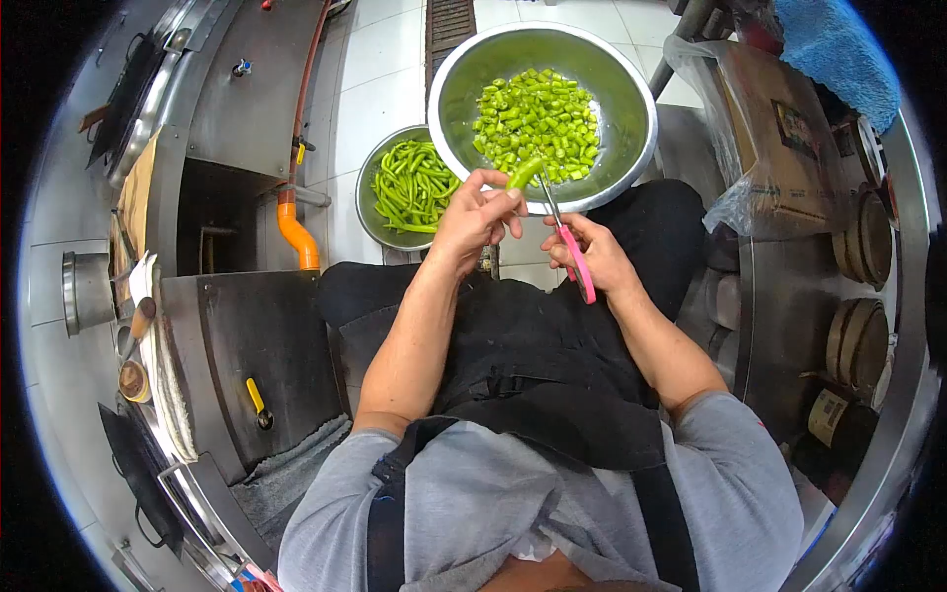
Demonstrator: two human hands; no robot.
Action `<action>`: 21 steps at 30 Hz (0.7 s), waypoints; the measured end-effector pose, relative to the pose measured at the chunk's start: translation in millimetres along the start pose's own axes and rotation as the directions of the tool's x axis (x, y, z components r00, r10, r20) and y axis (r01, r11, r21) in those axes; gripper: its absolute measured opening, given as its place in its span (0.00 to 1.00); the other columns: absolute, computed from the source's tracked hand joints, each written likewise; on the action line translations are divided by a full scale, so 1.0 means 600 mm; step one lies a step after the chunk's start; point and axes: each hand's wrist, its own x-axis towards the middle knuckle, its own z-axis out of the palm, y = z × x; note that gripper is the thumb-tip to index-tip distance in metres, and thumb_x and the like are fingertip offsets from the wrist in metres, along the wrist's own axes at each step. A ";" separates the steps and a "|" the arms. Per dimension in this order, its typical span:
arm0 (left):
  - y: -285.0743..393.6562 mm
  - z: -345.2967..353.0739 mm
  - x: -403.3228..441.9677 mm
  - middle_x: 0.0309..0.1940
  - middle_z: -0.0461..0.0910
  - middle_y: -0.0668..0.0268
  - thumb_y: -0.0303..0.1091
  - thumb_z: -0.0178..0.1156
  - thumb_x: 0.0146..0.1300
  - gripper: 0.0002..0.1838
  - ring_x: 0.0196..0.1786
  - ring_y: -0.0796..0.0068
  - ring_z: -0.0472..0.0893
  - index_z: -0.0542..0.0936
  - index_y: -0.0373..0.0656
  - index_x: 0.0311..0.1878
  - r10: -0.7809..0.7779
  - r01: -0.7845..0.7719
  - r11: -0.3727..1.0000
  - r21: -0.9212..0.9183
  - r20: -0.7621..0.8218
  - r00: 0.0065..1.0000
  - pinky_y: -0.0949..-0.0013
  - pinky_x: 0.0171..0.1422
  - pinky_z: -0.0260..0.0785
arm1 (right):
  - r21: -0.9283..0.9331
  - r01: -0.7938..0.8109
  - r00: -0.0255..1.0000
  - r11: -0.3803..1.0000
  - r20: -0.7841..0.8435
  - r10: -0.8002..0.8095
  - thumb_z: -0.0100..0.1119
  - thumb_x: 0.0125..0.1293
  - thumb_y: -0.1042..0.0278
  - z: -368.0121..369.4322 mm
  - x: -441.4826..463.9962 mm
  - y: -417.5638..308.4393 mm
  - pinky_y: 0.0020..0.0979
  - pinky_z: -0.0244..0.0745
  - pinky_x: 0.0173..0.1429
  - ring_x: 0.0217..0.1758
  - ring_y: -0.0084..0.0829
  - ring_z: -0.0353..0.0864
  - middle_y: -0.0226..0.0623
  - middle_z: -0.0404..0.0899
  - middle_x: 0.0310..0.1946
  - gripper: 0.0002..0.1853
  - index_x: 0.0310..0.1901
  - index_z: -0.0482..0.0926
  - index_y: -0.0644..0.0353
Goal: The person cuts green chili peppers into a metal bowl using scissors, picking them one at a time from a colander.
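My left hand [480,219] holds a green pepper [526,174] by one end, over the near rim of a large steel bowl [447,133]. Pink-handled scissors [576,259] are in my right hand [592,252], their blades pointing up at the pepper. Many cut green pieces [538,123] lie inside the large bowl. To its left, a smaller steel bowl [367,209] holds long whole green peppers [412,187]. The large bowl's rim overlaps the smaller bowl's right edge.
Steel cabinets [247,94] and an orange pipe [296,232] stand on the left. At the right are a cardboard box [779,128] in clear plastic, a blue towel [838,59] and a dark bottle [838,424]. A floor drain [449,25] lies beyond the bowls.
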 end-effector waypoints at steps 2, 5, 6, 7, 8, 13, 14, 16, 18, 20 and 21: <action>-0.002 0.003 -0.001 0.29 0.79 0.64 0.34 0.58 0.66 0.16 0.22 0.81 0.75 0.69 0.38 0.52 -0.063 0.062 0.998 0.021 0.034 0.997 0.82 0.20 0.57 | -0.008 0.036 0.999 0.999 0.005 -0.036 0.63 0.63 0.69 0.000 0.000 0.000 0.21 0.72 0.26 0.31 0.24 0.81 0.37 0.80 0.37 0.23 0.59 0.71 0.64; -0.009 0.009 0.000 0.27 0.78 0.67 0.36 0.59 0.66 0.15 0.21 0.83 0.74 0.71 0.39 0.52 -0.150 0.145 0.987 0.072 0.069 0.986 0.81 0.21 0.56 | 0.059 0.051 0.998 0.997 -0.034 -0.049 0.63 0.63 0.68 -0.001 -0.002 -0.004 0.21 0.71 0.25 0.28 0.23 0.80 0.36 0.80 0.33 0.21 0.57 0.73 0.64; -0.012 0.009 0.002 0.26 0.78 0.68 0.36 0.59 0.66 0.15 0.21 0.83 0.73 0.73 0.39 0.52 -0.130 0.126 0.987 0.098 0.042 0.991 0.80 0.21 0.56 | 0.061 0.050 0.998 0.997 -0.036 -0.048 0.63 0.63 0.68 -0.001 -0.002 -0.007 0.21 0.71 0.25 0.28 0.23 0.80 0.36 0.80 0.33 0.21 0.57 0.73 0.64; -0.015 0.008 0.003 0.26 0.77 0.69 0.36 0.59 0.66 0.15 0.21 0.84 0.72 0.74 0.38 0.51 -0.110 0.107 0.987 0.123 0.015 0.994 0.80 0.22 0.56 | 0.028 0.000 0.998 1.000 -0.062 0.001 0.63 0.63 0.67 0.000 -0.002 -0.011 0.21 0.70 0.24 0.25 0.22 0.79 0.35 0.79 0.30 0.20 0.55 0.74 0.65; -0.017 0.006 0.006 0.26 0.77 0.69 0.36 0.59 0.66 0.15 0.21 0.84 0.72 0.74 0.38 0.51 -0.111 0.108 0.986 0.123 0.015 0.994 0.80 0.22 0.56 | -0.005 -0.050 0.995 0.999 -0.089 0.050 0.62 0.64 0.67 0.001 -0.002 -0.015 0.21 0.69 0.24 0.22 0.21 0.77 0.35 0.79 0.27 0.19 0.53 0.75 0.66; -0.022 -0.005 0.016 0.25 0.75 0.70 0.36 0.59 0.67 0.15 0.21 0.84 0.71 0.74 0.37 0.51 -0.067 0.078 0.982 0.172 -0.068 0.995 0.80 0.22 0.57 | 0.023 -0.127 0.988 0.992 -0.090 0.129 0.62 0.64 0.65 0.002 -0.004 -0.030 0.21 0.66 0.19 0.15 0.20 0.72 0.32 0.74 0.20 0.18 0.50 0.76 0.69; -0.023 -0.006 0.017 0.25 0.75 0.70 0.36 0.59 0.67 0.15 0.21 0.84 0.71 0.74 0.37 0.51 -0.068 0.079 0.982 0.173 -0.068 0.995 0.80 0.22 0.57 | 0.022 -0.144 0.986 0.989 -0.084 0.145 0.62 0.64 0.65 0.001 -0.004 -0.029 0.21 0.65 0.18 0.13 0.20 0.71 0.31 0.73 0.20 0.18 0.50 0.76 0.70; -0.026 -0.008 0.020 0.26 0.76 0.69 0.36 0.59 0.66 0.15 0.21 0.83 0.72 0.73 0.37 0.51 -0.024 0.049 0.987 0.155 -0.155 0.988 0.80 0.22 0.58 | 0.014 -0.160 0.983 0.987 -0.091 0.161 0.62 0.64 0.65 0.003 -0.007 -0.037 0.21 0.64 0.17 0.13 0.20 0.70 0.31 0.73 0.19 0.18 0.50 0.76 0.70; -0.024 -0.017 0.022 0.26 0.77 0.69 0.36 0.59 0.66 0.15 0.21 0.83 0.72 0.72 0.38 0.51 0.000 0.027 0.989 0.145 -0.185 0.983 0.80 0.21 0.57 | 0.003 -0.176 0.980 0.984 -0.097 0.176 0.62 0.64 0.65 0.004 -0.009 -0.039 0.21 0.64 0.17 0.12 0.19 0.69 0.30 0.72 0.19 0.18 0.50 0.76 0.70; -0.020 -0.024 0.025 0.26 0.77 0.67 0.37 0.60 0.66 0.14 0.21 0.82 0.73 0.71 0.40 0.49 0.033 -0.005 0.993 0.117 -0.238 0.971 0.80 0.19 0.56 | 0.022 -0.173 0.978 0.985 -0.113 0.174 0.67 0.60 0.64 0.003 -0.007 -0.035 0.24 0.65 0.17 0.16 0.21 0.73 0.33 0.76 0.20 0.21 0.49 0.77 0.70; -0.017 -0.023 0.024 0.26 0.77 0.67 0.37 0.60 0.66 0.14 0.21 0.82 0.73 0.71 0.40 0.49 0.035 -0.007 0.993 0.117 -0.240 0.970 0.80 0.19 0.56 | 0.021 -0.172 0.979 0.985 -0.111 0.173 0.67 0.60 0.64 0.003 -0.005 -0.032 0.24 0.65 0.17 0.16 0.21 0.73 0.33 0.76 0.20 0.21 0.49 0.77 0.70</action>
